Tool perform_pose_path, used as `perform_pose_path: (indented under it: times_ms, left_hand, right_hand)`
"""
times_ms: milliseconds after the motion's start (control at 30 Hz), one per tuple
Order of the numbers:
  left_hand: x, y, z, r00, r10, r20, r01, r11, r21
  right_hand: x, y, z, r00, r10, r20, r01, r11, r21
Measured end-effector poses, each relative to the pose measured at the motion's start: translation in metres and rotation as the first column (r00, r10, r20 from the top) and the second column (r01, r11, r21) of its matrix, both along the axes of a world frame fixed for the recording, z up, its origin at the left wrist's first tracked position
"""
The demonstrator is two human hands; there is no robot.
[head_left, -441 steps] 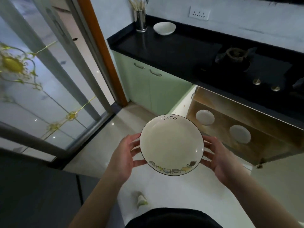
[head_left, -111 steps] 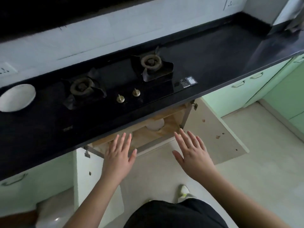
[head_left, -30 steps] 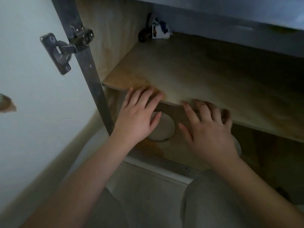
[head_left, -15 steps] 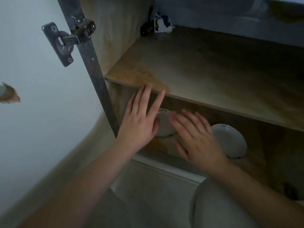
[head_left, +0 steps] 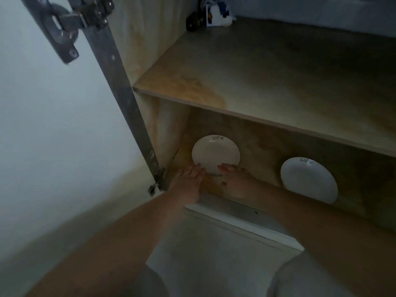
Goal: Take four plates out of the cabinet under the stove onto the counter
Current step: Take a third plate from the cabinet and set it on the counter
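Fingers (head_left: 198, 168) of the left hand (head_left: 188, 179) lie straight and close together, their tips touching the near left edge of the left plate (head_left: 215, 156); fingers of the right hand (head_left: 234, 181) also reach forward, fairly straight, with their tips on the plate's near right edge, and neither hand curls round it. This white plate, with dark lettering near its far rim, sits flat on the bottom board (head_left: 257, 151) of the open cabinet, toward its left side wall. A second white plate (head_left: 308, 179) with the same lettering rests on the same board well to the right, its near edge hidden behind the right forearm. Above both runs a wooden shelf (head_left: 257, 78), stained darker near its front left corner; at its back left corner stand a small dark object and a white and blue one (head_left: 216, 15), too blurred to identify. A metal hinge (head_left: 70, 22) joins the open white door (head_left: 53, 125) on the left to the grey frame strip (head_left: 120, 86). Both knees in pale trousers show at the bottom.
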State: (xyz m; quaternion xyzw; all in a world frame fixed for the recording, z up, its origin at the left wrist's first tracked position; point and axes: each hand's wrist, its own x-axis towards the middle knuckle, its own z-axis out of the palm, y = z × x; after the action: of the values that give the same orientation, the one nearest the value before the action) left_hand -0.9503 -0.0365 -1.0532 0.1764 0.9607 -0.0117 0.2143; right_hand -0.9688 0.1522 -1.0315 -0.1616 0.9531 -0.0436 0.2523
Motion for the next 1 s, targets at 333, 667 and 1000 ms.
perform_pose_path:
  times_ms: [333,667,1000]
  left_hand:
    - [-0.02,0.004,-0.051,0.997,-0.067,-0.029,0.064,0.995,-0.078]
    - [-0.036,0.02,-0.061,0.997,-0.071,0.029,0.074,0.991,-0.113]
    - [-0.037,0.019,-0.062,0.977,-0.128,-0.169,0.137,0.99,0.038]
  right_hand:
    - [-0.006,0.018,-0.067,0.997,-0.023,0.078,0.014,0.993,0.115]
    - [-0.016,0.011,-0.071,0.996,0.009,0.091,-0.018,0.995,0.096]
    - [-0.034,0.014,-0.069,0.951,-0.305,-0.056,0.289,0.937,-0.198]
